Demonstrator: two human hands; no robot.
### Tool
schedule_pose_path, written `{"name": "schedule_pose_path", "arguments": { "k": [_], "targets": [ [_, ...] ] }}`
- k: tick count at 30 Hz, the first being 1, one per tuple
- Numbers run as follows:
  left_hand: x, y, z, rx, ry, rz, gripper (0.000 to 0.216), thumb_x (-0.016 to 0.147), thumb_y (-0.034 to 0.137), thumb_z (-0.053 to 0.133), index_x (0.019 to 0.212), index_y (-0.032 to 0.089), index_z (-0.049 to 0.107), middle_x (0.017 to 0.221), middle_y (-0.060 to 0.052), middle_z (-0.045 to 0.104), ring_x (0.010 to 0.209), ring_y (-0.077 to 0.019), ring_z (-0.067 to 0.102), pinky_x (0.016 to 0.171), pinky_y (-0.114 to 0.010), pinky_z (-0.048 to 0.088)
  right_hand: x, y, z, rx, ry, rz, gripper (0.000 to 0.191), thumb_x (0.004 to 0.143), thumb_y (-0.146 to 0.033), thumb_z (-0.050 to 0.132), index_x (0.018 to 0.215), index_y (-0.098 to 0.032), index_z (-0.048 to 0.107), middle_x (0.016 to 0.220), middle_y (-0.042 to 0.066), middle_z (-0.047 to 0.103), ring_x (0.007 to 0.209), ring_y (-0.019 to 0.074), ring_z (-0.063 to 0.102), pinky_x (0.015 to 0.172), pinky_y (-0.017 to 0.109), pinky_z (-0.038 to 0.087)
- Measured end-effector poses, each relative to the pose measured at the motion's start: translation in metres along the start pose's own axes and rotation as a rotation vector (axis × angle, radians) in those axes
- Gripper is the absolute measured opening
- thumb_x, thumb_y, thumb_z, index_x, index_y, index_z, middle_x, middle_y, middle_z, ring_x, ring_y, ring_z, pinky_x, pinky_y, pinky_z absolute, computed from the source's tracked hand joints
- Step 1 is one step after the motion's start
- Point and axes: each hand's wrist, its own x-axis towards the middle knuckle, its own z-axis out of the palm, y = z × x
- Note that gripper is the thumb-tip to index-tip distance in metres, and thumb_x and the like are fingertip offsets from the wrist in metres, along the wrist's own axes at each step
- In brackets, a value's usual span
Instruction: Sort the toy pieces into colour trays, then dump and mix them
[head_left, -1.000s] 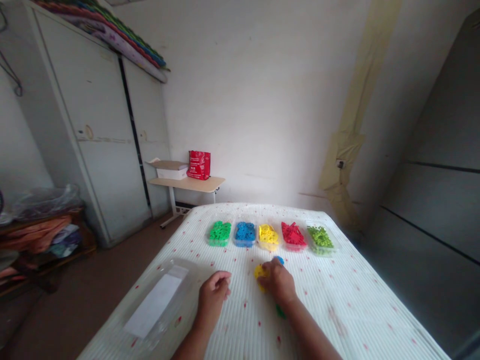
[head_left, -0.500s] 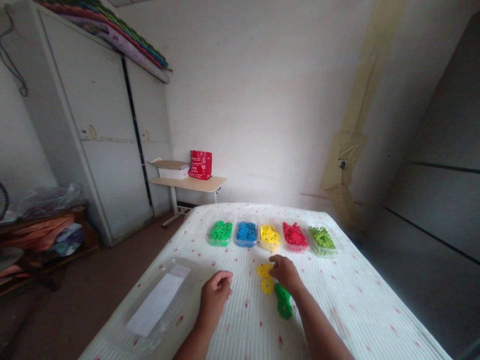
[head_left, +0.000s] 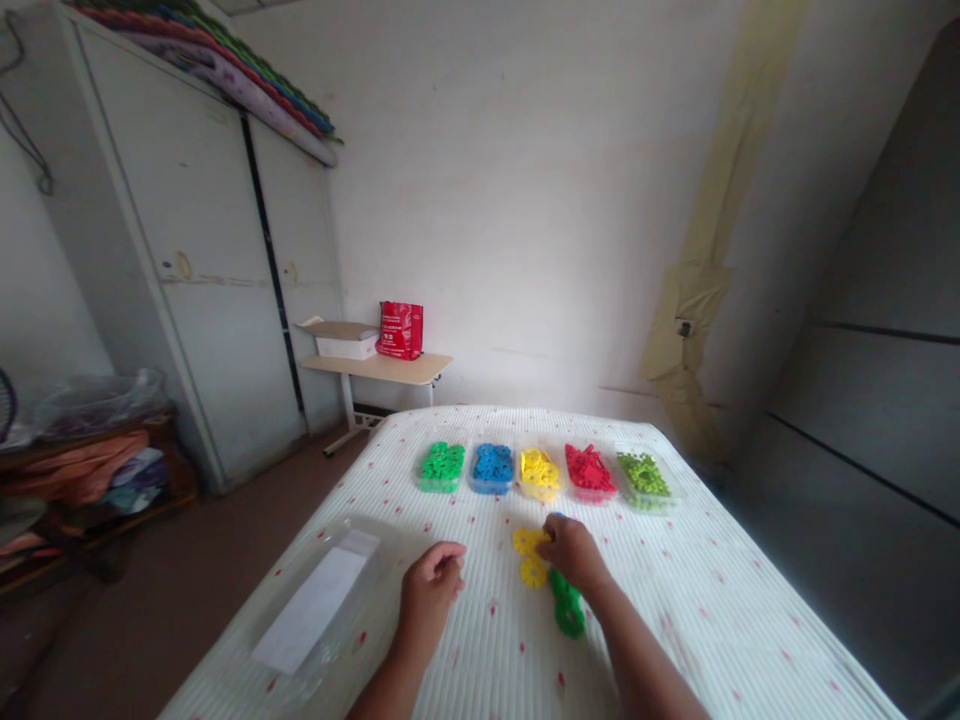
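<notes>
My right hand (head_left: 574, 550) is over the middle of the table with its fingertips pinched at yellow snowflake discs (head_left: 524, 541). One more yellow disc (head_left: 533, 573) lies just below them. A small blue piece (head_left: 556, 516) peeks out behind the right fingers; most of it is hidden. Green snowflake discs (head_left: 568, 608), in a joined-looking row, lie under and beside my right wrist. To the left, my left hand (head_left: 431, 585) rests on the cloth with curled fingers, and nothing shows in it.
Across the table stand clear boxes of green (head_left: 442, 465), blue (head_left: 493, 468), yellow (head_left: 539, 472), red (head_left: 590, 472) and light green pieces (head_left: 645, 478). A clear tray (head_left: 349, 527) with a white paper strip (head_left: 319, 605) lies left. A side table (head_left: 405, 368) holds a red bag (head_left: 401, 330).
My right hand has shifted slightly down and its fingers have moved at the yellow discs. A bit of blue now shows behind the fingers. The left hand stays put.
</notes>
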Motion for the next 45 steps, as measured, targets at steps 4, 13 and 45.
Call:
{"name": "schedule_pose_path", "arguments": {
  "k": [4, 13, 45],
  "targets": [
    [-0.001, 0.003, 0.001, 0.006, -0.005, -0.003, 0.023, 0.062, 0.033, 0.058, 0.074, 0.013, 0.063, 0.045, 0.003, 0.053, 0.042, -0.0108, 0.049, 0.04, -0.02, 0.036, 0.022, -0.005, -0.024, 0.114, 0.054, 0.0, 0.004, 0.065, -0.018, 0.064, 0.065, -0.016, 0.06, 0.053, -0.003, 0.059, 0.048, 0.0103, 0.057, 0.045, 0.017, 0.035],
    [-0.001, 0.004, 0.002, 0.006, 0.0, -0.001, 0.023, 0.06, 0.033, 0.057, 0.071, 0.014, 0.062, 0.044, 0.004, 0.051, 0.041, -0.0109, 0.049, 0.04, -0.02, 0.035, 0.032, 0.016, -0.043, 0.069, 0.384, 0.095, 0.031, 0.078, -0.028, 0.051, 0.104, -0.013, 0.057, 0.082, 0.008, 0.067, 0.072, 0.0182, 0.061, 0.059, 0.024, 0.039],
    [-0.004, 0.005, 0.001, 0.137, -0.011, 0.045, 0.024, 0.064, 0.032, 0.054, 0.076, 0.014, 0.065, 0.046, 0.002, 0.054, 0.045, -0.0134, 0.052, 0.044, -0.022, 0.039, 0.049, 0.011, -0.049, -0.378, 0.253, 0.024, 0.036, 0.086, -0.013, 0.035, 0.108, -0.025, 0.061, 0.118, 0.01, 0.054, 0.104, 0.0212, 0.052, 0.075, 0.028, 0.04]
  ]
}}
